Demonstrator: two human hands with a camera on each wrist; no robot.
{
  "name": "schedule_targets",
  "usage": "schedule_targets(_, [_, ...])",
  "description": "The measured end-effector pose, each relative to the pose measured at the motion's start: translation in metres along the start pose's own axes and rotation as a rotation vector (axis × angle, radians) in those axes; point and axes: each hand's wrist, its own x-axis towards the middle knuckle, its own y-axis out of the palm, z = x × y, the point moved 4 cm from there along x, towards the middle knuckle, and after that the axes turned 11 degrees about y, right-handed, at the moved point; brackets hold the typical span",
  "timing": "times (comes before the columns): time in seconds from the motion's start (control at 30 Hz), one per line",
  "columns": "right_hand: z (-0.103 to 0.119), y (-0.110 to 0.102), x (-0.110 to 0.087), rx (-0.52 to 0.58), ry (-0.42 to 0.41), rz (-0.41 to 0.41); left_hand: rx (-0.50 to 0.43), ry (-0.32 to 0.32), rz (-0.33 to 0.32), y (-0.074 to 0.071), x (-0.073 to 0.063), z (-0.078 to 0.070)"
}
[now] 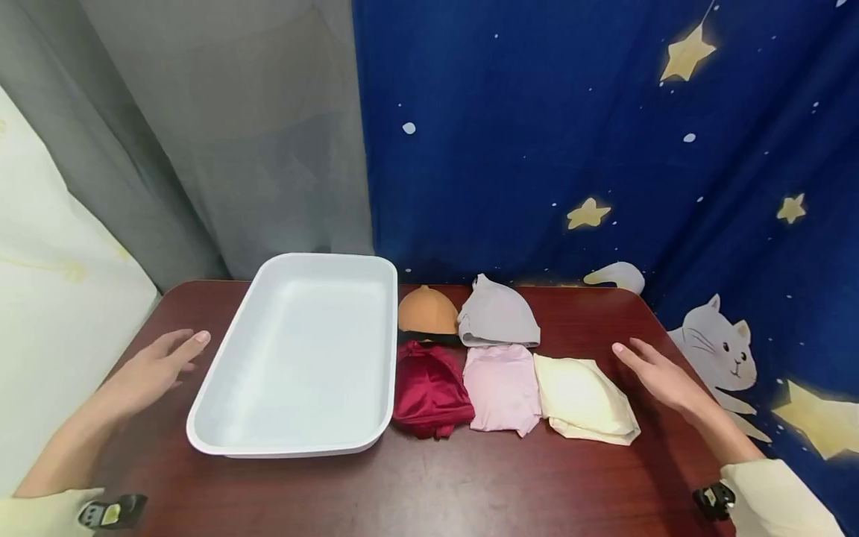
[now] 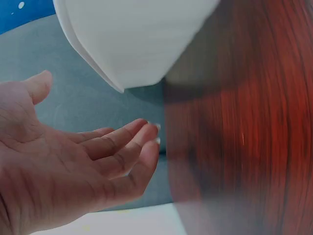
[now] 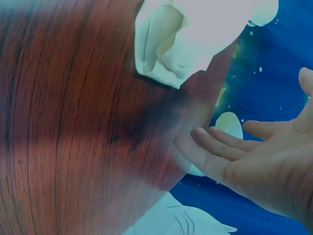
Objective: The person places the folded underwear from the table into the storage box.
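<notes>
The table (image 1: 470, 488) was the largest thing, spreading below and between the left grip (image 1: 150, 370) and the right grip (image 1: 661, 377); both were wide, thumbs apart from loosely stretched fingers, and held nothing. The tray (image 1: 305, 358) lay just to the right of the left grip, near its fingertips but apart from them; it looked stiff, smooth and fairly light for its bulk, best taken by the rim on opposite sides. The cream garment (image 1: 585, 397) lay just left of the right grip, not touching it; it seemed soft, light and floppy, so a pinch through all its layers at the near folded edge would probably keep it together. The red garment (image 1: 429, 388) lay farther left of the right grip, close by the tray; its shiny cloth might slip, and a fuller hold round the bundle seemed safer. Between red and cream, the pink garment (image 1: 502, 388) looked thin and limp, better scooped from beneath. Behind it, left of the right grip, the grey garment (image 1: 498, 315) seemed springy and easily dented, best held low. The smallest, the orange garment (image 1: 427, 312), lay behind the red one, its dark lower edge offering a likely hold.
</notes>
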Motion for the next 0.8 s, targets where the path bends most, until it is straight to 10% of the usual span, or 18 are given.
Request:
schedule_targets(0.4, [-0.014, 0.008, 0.005, 0.172, 0.175, 0.216, -0.511, -0.020, 0.059, 0.007, -0.003, -0.003])
schedule_targets(0.8, [-0.013, 0.017, 0.004, 0.215, 0.175, 0.233, -0.684, -0.035, 0.095, 0.010, -0.007, 0.005])
